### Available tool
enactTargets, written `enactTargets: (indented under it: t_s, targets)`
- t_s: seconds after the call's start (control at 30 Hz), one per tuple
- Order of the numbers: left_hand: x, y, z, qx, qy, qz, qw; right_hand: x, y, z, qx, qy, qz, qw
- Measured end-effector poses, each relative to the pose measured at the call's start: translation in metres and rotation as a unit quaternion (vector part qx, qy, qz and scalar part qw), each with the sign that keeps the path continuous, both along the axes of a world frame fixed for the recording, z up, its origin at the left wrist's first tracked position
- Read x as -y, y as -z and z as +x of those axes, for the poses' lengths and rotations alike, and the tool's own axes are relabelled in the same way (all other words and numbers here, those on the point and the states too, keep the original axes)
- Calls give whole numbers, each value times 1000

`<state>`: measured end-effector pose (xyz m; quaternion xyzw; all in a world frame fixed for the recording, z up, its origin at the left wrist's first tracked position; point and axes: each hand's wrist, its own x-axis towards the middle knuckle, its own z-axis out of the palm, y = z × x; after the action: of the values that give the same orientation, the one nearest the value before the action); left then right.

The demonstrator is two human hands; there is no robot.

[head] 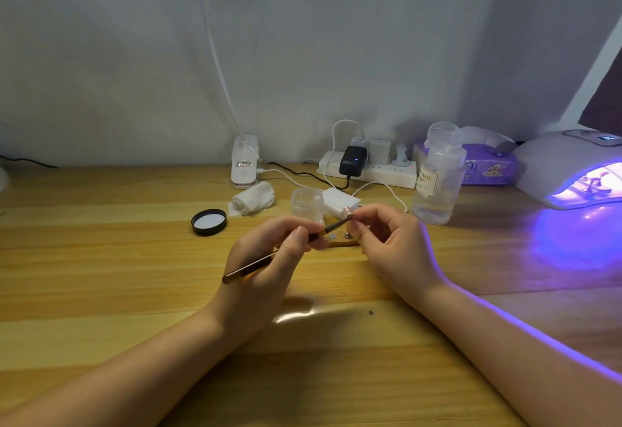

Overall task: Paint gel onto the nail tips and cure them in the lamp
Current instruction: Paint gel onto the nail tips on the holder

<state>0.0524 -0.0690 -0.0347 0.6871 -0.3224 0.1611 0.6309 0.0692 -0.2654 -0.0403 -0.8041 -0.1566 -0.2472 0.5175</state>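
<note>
My left hand grips a thin gel brush with a dark metallic handle, its bristle end pointing up and right. The brush tip touches a small pale nail tip pinched between the fingers of my right hand. Both hands hover just above the wooden table near its middle. Under my fingers lies a wooden holder strip with small round pads. An open clear jar stands just behind my hands. The curing lamp sits at the far right, glowing purple.
A black jar lid and a crumpled wipe lie to the left. A clear pump bottle, a power strip with cables, a purple tissue pack and a white desk-lamp base stand along the back wall.
</note>
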Motion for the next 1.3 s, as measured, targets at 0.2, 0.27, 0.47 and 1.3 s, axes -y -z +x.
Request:
enactTargets:
  t_s: [0.2, 0.27, 0.47, 1.3]
  targets:
    - [0, -2, 1, -3, -36, -13, 999, 0, -1, -1, -3, 2, 1, 1000]
    - [0, -2, 1, -10, -30, -6, 999, -1, -1, -1, 0, 3, 0, 1000]
    - [0, -2, -1, -23, -1, 6, 1000, -1, 0, 0, 5, 4, -1, 1000]
    - [-1, -4, -4, 32, -88, 63, 994, 0, -1, 0, 25, 45, -35, 998]
